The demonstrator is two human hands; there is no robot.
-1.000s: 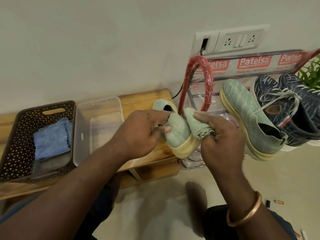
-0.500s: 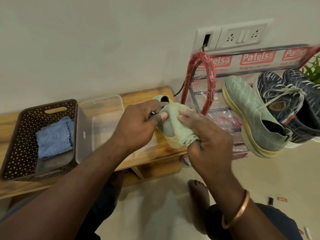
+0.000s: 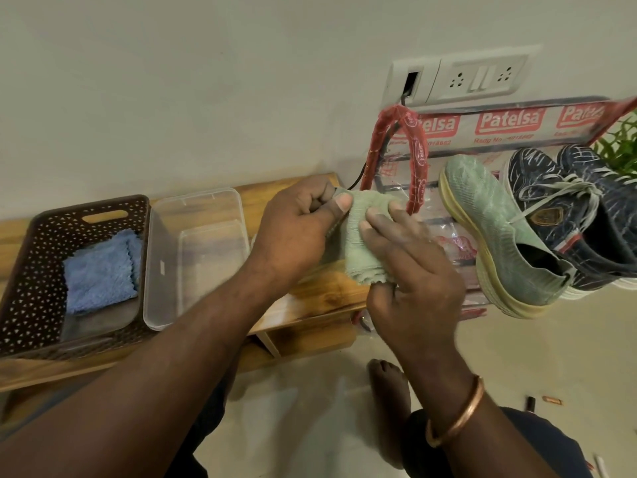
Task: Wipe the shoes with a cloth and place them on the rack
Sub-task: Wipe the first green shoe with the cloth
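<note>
At far left a blue cloth (image 3: 100, 270) is lying in the brown basket (image 3: 20, 263). Over the right end of the bench (image 3: 320, 294) your hands are working close together: your left hand (image 3: 300, 232) is gripping a shoe (image 3: 337, 194), mostly hidden, while your right hand (image 3: 413, 270) is pinching the green cloth (image 3: 362, 246) against it. On the rack (image 3: 418, 160), its green mate (image 3: 496, 232) and a navy pair (image 3: 579, 208) are already sitting, so I judge only finishing this wipe and racking it is remaining

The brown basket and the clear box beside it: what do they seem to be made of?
Brown basket: likely moulded plastic, matte; regular small holes and a cut handle slot. Clear box: probably thin glossy plastic; the wooden bench shows through it.
</note>
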